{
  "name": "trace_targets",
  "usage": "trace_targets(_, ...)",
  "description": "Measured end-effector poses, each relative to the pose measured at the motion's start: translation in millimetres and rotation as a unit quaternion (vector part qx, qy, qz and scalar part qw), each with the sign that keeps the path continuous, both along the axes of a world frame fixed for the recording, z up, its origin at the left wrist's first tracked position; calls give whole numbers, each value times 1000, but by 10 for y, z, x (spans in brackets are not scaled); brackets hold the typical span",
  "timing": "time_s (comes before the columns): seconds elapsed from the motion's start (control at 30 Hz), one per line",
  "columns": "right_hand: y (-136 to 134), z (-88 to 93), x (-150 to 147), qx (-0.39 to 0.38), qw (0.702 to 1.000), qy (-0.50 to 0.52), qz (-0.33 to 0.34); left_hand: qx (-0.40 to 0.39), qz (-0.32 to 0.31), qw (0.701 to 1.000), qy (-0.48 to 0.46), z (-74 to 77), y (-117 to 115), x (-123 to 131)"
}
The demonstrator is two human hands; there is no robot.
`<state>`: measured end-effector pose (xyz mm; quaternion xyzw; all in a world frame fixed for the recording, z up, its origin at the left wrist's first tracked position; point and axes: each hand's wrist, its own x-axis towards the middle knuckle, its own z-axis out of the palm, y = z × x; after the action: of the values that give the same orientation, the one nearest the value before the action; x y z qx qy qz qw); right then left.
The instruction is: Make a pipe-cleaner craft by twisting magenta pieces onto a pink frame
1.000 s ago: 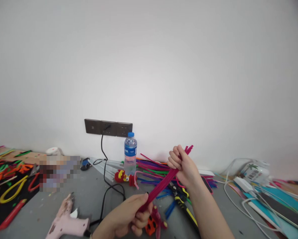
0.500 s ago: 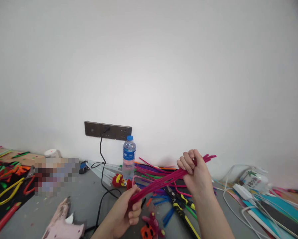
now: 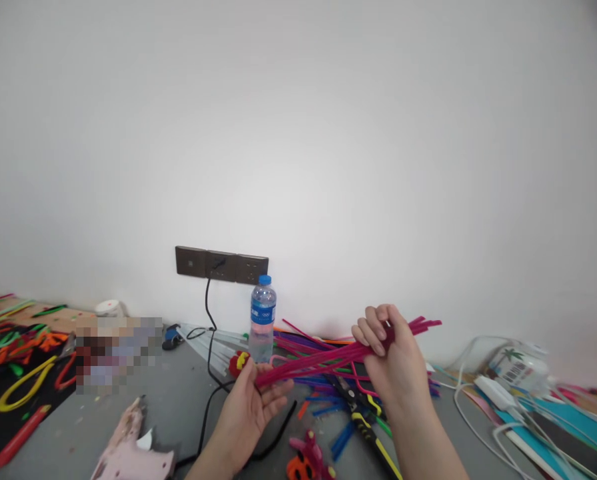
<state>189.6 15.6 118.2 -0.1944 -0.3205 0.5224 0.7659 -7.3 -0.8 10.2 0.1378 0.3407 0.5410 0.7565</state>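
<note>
Hands apart, the right hand wraps the pink stems near one end while the left hand, fingers uncurled, cradles the other above the table: light, bendy stuff, I'd judge, best gripped mid-bundle.

magenta pipe-cleaner bundle, loosely fanned, held aloft, right end higher

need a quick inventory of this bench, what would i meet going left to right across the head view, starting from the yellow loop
Yellow loop → pink glue gun → left hand → pink-and-orange figure → right hand → white container with a palm print
</note>
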Motion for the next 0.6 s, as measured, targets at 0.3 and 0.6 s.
trace_targets(0.3,-71,42,-34,25,998,55,-13,27,22,997,-72,-11,24,4)
trace_targets(0.6,-252,183,-73,30,992,120,-11,8,25,995,-93,8,41,-16)
